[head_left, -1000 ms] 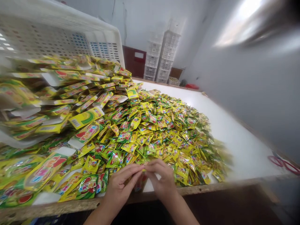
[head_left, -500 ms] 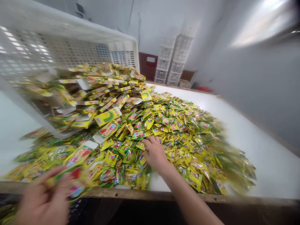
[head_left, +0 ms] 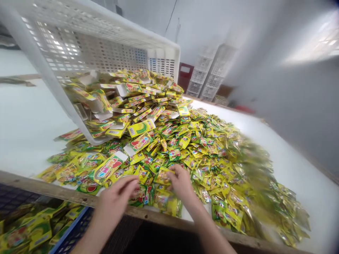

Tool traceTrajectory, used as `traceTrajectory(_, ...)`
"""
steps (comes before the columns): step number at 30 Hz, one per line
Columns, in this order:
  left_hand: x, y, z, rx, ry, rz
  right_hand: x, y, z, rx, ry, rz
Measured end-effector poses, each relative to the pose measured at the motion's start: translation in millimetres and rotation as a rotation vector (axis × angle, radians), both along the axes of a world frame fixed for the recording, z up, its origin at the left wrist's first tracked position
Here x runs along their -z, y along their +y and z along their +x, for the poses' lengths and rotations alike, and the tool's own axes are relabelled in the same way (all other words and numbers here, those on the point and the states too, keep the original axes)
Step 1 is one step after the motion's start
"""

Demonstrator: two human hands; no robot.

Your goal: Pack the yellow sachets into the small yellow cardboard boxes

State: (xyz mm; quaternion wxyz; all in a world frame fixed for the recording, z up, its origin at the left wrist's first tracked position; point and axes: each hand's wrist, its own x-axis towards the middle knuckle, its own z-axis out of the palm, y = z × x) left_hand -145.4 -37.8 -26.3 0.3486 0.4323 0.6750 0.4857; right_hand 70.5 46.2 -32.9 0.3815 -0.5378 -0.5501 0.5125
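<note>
A big heap of small yellow-green sachets [head_left: 206, 148] covers the white table [head_left: 278, 155]. My left hand [head_left: 116, 199] reaches into the heap's near edge, fingers stretched forward over the sachets, blurred by motion. My right hand [head_left: 181, 183] rests on the pile beside it, fingers curled onto a sachet [head_left: 162, 176]. A white perforated crate [head_left: 87, 46] lies tipped on its side at the back left, spilling flat yellow cartons [head_left: 140, 127] onto the heap.
A blue crate [head_left: 71, 229] holding more yellow packs sits below the table's wooden front edge [head_left: 53, 190] at the lower left. Stacked white crates [head_left: 209, 77] stand against the far wall. Bare white tabletop lies to the left and right of the heap.
My left hand came up from the lower left, where it held a pack, to the heap beside my right hand. The view shifted left and the blue crate came into sight.
</note>
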Motion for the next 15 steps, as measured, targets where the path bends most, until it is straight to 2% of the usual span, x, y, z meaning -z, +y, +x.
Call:
traceTrajectory(2,8.0,32,31,0.147,-0.086,-0.058,8.6,2,-10,0.039,-0.018,-0.012)
traceTrajectory(5,17.2,61,64,0.171,-0.123,-0.049,14.3,3,-13,0.078,-0.011,-0.014)
traceTrajectory(7,18.8,59,71,0.140,-0.126,-0.025,14.2,0,-12,0.092,0.019,-0.014)
traceTrajectory(9,16.8,46,73,0.117,-0.139,0.008,12.5,-8,-10,0.084,0.092,0.000)
traceTrajectory(12,10.7,25,75,0.131,-0.187,0.081,8.0,-20,-4,-0.004,0.209,0.009)
traceTrajectory(13,8.1,22,74,0.166,-0.174,0.099,6.0,-23,-1,-0.034,0.241,0.012)
traceTrajectory(15,1.2,26,68,0.213,-0.003,0.121,1.5,-25,6,-0.043,0.283,0.033)
